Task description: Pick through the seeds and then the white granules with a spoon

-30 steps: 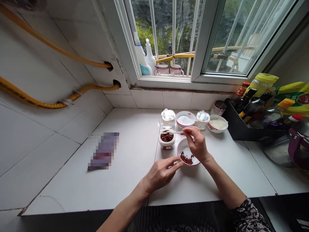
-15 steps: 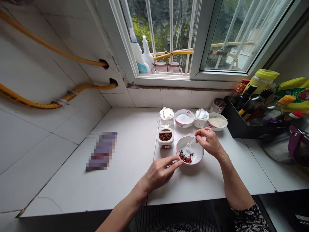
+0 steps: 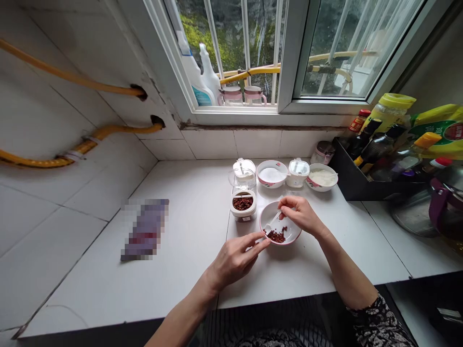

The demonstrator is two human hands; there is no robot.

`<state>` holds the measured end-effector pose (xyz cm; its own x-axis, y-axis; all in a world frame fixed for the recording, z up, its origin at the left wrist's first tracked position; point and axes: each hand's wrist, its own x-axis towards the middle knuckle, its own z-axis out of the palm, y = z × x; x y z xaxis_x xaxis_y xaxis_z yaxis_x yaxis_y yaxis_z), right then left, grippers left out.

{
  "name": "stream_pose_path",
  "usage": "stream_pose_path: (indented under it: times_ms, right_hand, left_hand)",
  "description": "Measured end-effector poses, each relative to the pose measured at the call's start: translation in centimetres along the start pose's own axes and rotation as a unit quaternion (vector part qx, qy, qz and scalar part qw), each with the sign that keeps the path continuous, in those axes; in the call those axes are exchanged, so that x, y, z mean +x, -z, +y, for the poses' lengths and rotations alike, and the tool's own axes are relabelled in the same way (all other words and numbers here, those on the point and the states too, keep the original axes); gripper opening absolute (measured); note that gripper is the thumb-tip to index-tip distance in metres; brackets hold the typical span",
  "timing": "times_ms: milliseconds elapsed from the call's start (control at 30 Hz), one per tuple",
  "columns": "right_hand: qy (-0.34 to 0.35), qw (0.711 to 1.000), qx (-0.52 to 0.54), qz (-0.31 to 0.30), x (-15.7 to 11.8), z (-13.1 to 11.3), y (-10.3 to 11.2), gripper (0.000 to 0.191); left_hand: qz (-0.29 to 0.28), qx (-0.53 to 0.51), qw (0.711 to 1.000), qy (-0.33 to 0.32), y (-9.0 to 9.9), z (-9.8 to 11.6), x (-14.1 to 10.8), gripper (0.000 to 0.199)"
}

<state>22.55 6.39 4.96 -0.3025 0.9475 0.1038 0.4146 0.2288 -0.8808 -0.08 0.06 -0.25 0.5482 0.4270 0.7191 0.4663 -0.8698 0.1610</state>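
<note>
My right hand (image 3: 297, 213) pinches the handle of a small white spoon (image 3: 272, 223), whose head is down inside a white bowl (image 3: 293, 230) at the bowl's left side. Dark red peppercorns (image 3: 277, 235) lie in the bottom of that bowl. The fingertips of my left hand (image 3: 238, 258) touch the bowl's left rim, with the fingers stretched out and a little apart. Just behind and left of the bowl stands an open container (image 3: 243, 207) full of similar peppercorns.
Behind are a bowl of white grains (image 3: 271, 175), a lidded white container (image 3: 298, 173), a bowl of pale contents (image 3: 321, 177) and a clear-lidded container (image 3: 244, 171). A black box (image 3: 356, 185) of bottles stands right. A blurred purple packet (image 3: 146, 229) lies left.
My right hand has moved the spoon from the middle of the bowl to its left side, beside the peppercorns. My left hand stays at the rim. The whole view has shifted slightly.
</note>
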Motion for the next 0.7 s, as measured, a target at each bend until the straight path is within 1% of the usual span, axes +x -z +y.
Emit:
stream_pose_path:
  times_ms: [100, 200, 333, 567, 700]
  right_hand:
    - [-0.037, 0.998, 0.055, -0.003, 0.0, 0.0, 0.3, 0.011]
    - [-0.052, 0.995, 0.078, 0.015, 0.1, 0.0, 0.6, 0.010]
    - [-0.059, 0.991, 0.115, 0.035, 0.4, 0.2, 1.1, 0.010]
    - [-0.075, 0.981, 0.178, 0.028, 0.6, 0.3, 1.1, 0.011]
    - [-0.075, 0.977, 0.197, 0.038, 0.8, 0.4, 1.1, 0.011]
  left_hand:
    - [-0.001, 0.001, 1.000, -0.001, 0.0, 0.0, -0.1, 0.032]
    - [-0.001, 0.003, 1.000, -0.001, 0.0, 0.0, 0.0, 0.032]
    - [0.002, 0.007, 1.000, -0.007, 0.1, 0.0, 0.1, 0.030]
    - [0.000, 0.010, 1.000, -0.008, 0.2, 0.0, 0.3, 0.029]
    - [0.004, 0.009, 1.000, -0.009, 0.2, 0.1, 0.3, 0.029]
